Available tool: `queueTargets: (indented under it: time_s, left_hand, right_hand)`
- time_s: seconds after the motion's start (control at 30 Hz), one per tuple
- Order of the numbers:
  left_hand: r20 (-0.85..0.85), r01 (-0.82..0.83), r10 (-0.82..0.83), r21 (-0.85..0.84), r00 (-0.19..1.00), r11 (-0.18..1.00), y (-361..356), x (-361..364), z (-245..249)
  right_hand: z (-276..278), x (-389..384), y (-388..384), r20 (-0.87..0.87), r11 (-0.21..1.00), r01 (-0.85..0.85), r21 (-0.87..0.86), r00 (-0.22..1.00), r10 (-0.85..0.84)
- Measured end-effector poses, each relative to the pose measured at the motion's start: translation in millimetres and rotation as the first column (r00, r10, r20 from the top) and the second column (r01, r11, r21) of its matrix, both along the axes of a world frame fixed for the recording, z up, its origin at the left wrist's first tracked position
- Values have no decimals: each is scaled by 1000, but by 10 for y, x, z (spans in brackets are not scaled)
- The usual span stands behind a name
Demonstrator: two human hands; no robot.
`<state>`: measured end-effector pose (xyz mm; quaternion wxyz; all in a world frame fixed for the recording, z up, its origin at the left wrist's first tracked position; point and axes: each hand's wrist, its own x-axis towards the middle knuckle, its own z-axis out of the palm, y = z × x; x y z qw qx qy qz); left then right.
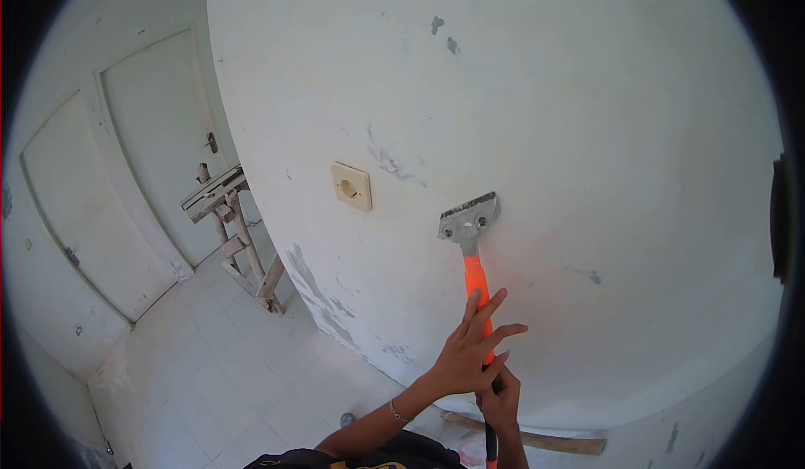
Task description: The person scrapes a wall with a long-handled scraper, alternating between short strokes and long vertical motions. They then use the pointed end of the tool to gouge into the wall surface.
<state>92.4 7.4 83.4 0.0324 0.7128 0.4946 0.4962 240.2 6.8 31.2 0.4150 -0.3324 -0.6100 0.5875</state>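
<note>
A long-handled scraper (475,278) has its wide metal head (470,219) against or very near the white wall (587,134). Its shaft is orange above and black lower down. My left hand (463,358), with a bracelet at the wrist, lies over the orange part; its fingers are spread and stretched out across the handle rather than wrapped round it. Just below, my right hand (501,398) is closed round the darker part of the handle. Part of the right hand's grip is hidden behind the left hand.
A beige wall socket (351,186) sits left of the scraper head. Grey patches (319,293) mark the lower wall. A wooden trestle (239,234) stands beyond the wall's edge, near two doors (159,125). A wooden strip (545,443) lies at the wall's foot.
</note>
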Motion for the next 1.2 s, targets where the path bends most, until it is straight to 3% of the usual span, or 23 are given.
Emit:
queueTargets:
  time_s: [0.07,0.17,0.33,0.4,0.6,0.67,0.7,0.83,0.9,0.97,1.07,1.17,1.2]
  left_hand:
    - [-38,-23,20,-82,999,996,-36,13,-34]
    - [-17,-15,16,25,1000,1000,49,-230,140]
    - [-27,24,-24,20,999,1000,77,-366,263]
    - [-79,-7,5,-27,997,1000,5,-226,52]
    - [-12,101,-107,-235,994,967,-246,167,-722]
    - [-7,149,-154,-230,988,962,-263,238,-1022]
    - [-11,178,-185,-217,983,960,-272,281,-1127]
    - [35,258,-259,-270,965,928,-369,459,-1292]
    - [-8,390,-411,-300,911,870,-386,524,-1351]
    - [-40,418,-452,-317,891,852,-390,593,-1400]
    - [-18,484,-522,-351,853,802,-397,664,-1397]
    - [11,561,-592,-336,806,757,-352,706,-1360]
    - [31,587,-615,-341,788,735,-363,729,-1316]
  right_hand:
    - [-6,-48,15,8,1000,-7,5,1000,7]
    - [230,-279,15,-6,999,-24,-44,1000,23]
    - [327,-407,48,-48,997,-24,-77,999,20]
    - [72,-279,4,-45,995,-18,-100,999,13]
    - [-829,213,-291,51,976,153,-152,988,-147]
    - [-1072,323,-388,72,972,182,-151,982,-173]
    - [-1185,369,-425,109,971,229,-70,969,-220]
    - [-1630,632,-488,171,954,286,90,939,-298]
    - [-1714,747,-517,190,937,341,75,918,-349]
    - [-1832,859,-531,205,915,398,63,892,-402]
    - [-2043,1017,-550,132,885,460,70,875,-465]
    - [-2011,1233,-565,110,831,520,197,831,-546]
    - [-1892,1396,-607,232,840,522,148,808,-542]
